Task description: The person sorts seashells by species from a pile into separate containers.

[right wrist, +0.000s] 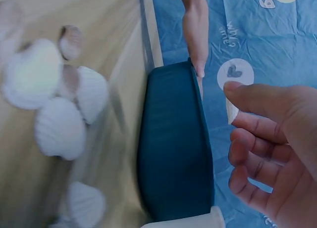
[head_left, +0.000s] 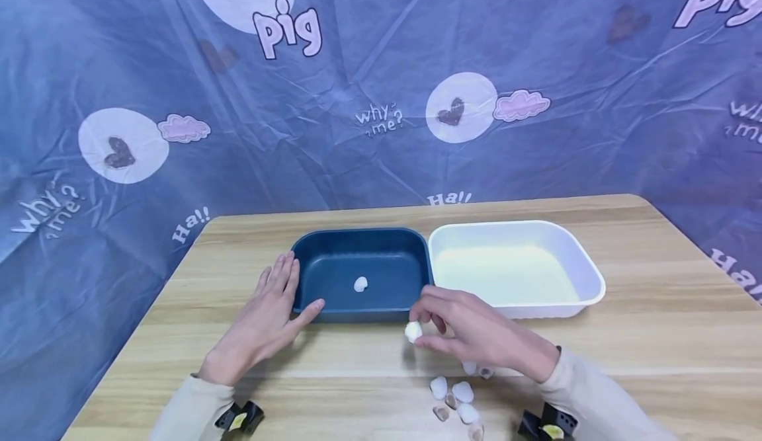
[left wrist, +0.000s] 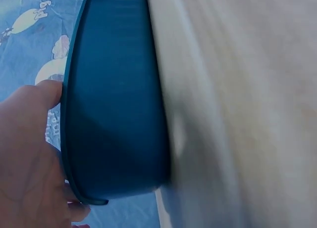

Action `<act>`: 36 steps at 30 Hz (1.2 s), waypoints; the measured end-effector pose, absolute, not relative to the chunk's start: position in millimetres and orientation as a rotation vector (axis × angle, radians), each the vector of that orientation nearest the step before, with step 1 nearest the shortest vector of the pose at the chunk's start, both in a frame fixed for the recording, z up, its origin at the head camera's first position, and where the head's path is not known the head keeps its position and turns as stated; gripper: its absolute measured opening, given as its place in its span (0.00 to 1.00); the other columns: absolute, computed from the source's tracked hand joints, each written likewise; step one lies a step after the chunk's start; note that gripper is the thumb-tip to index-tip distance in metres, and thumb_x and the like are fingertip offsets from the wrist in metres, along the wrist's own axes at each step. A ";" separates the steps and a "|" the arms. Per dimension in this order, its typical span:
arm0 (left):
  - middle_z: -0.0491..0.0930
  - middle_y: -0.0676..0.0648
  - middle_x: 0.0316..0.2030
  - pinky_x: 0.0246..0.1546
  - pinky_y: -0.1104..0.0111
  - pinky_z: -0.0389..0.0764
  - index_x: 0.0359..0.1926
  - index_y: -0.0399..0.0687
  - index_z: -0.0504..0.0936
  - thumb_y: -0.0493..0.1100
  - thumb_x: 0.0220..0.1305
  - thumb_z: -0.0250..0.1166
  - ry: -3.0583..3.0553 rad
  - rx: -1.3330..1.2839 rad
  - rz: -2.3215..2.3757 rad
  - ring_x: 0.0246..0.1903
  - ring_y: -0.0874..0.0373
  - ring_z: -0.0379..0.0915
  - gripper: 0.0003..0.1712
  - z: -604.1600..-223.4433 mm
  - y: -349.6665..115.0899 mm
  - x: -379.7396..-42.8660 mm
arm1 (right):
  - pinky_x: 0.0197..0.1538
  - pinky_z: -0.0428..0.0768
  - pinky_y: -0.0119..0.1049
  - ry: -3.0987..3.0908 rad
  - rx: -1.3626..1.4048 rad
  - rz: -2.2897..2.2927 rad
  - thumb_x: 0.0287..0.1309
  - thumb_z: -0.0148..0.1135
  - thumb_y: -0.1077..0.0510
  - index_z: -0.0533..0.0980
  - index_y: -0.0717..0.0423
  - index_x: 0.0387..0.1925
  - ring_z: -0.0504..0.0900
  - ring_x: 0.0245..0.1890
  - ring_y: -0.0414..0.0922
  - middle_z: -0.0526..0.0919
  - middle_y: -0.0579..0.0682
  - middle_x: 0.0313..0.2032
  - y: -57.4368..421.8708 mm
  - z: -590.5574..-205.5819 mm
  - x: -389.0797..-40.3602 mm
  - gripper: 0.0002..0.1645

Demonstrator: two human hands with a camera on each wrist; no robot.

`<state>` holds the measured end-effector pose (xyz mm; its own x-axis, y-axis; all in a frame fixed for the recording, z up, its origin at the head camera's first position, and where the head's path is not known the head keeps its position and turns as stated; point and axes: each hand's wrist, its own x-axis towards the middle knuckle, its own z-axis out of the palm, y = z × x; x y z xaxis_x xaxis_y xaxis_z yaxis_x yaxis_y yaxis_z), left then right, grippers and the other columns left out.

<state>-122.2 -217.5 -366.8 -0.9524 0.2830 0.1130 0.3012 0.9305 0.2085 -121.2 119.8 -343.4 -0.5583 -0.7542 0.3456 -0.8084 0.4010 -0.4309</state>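
Nearest the camera, pale sleeves (head_left: 601, 398) are seen at the lower edge. Beyond them, loose shells (head_left: 462, 392), white and brownish, are scattered on the table (head_left: 351, 381). A white shell (head_left: 413, 332) is pinched between thumb and fingers of the right hand (head_left: 467, 327), held just before the blue tray (head_left: 327, 269). That tray is touched at its left end by the left hand (head_left: 268, 312), fingers extended, nothing gripped. One small shell (head_left: 360, 284) is contained inside. The white tray (head_left: 512, 272) is placed alongside, right.

Blue cloth (head_left: 333, 157) reads "pig", "why me?", "Ha!!".
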 end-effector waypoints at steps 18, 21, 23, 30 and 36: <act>0.39 0.35 0.74 0.72 0.51 0.43 0.73 0.30 0.47 0.69 0.70 0.41 -2.995 -0.505 -0.359 0.74 0.43 0.29 0.51 -373.1 -204.6 -131.4 | 0.30 0.75 0.29 -2.658 1.123 0.607 0.54 0.71 0.52 0.80 0.56 0.38 0.71 0.26 0.36 0.77 0.44 0.33 76.8 -339.3 -164.6 0.14; 0.39 0.35 0.74 0.72 0.51 0.42 0.73 0.30 0.46 0.69 0.70 0.41 -2.994 -0.492 -0.368 0.74 0.43 0.29 0.51 -374.1 -205.0 -130.6 | 0.32 0.78 0.32 -2.683 1.092 0.534 0.53 0.72 0.52 0.80 0.56 0.37 0.75 0.29 0.38 0.78 0.45 0.35 68.5 -345.0 -174.5 0.14; 0.39 0.35 0.74 0.72 0.51 0.43 0.73 0.30 0.46 0.69 0.70 0.42 -2.993 -0.488 -0.375 0.74 0.43 0.29 0.51 -374.2 -205.2 -130.0 | 0.32 0.79 0.35 -2.709 1.072 0.482 0.53 0.72 0.52 0.80 0.55 0.36 0.77 0.29 0.40 0.78 0.45 0.34 62.9 -348.7 -179.5 0.13; 0.39 0.34 0.74 0.72 0.50 0.44 0.74 0.31 0.44 0.68 0.70 0.43 -2.994 -0.476 -0.373 0.74 0.42 0.30 0.51 -374.3 -206.5 -128.5 | 0.30 0.80 0.40 -2.802 1.077 0.427 0.54 0.71 0.54 0.79 0.55 0.34 0.77 0.28 0.44 0.77 0.47 0.32 44.1 -357.7 -187.5 0.11; 0.39 0.34 0.74 0.72 0.50 0.44 0.74 0.31 0.44 0.69 0.70 0.42 -2.993 -0.487 -0.372 0.74 0.42 0.30 0.51 -374.3 -204.7 -129.9 | 0.27 0.76 0.38 -2.863 1.072 0.388 0.55 0.70 0.56 0.77 0.53 0.28 0.73 0.25 0.43 0.74 0.45 0.28 37.3 -361.0 -192.5 0.08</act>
<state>-129.9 -204.7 -374.3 -0.9456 0.3011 0.1234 0.3221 0.9197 0.2246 -192.5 37.3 -361.0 -0.7565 -0.6381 0.1434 -0.6532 0.7266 -0.2131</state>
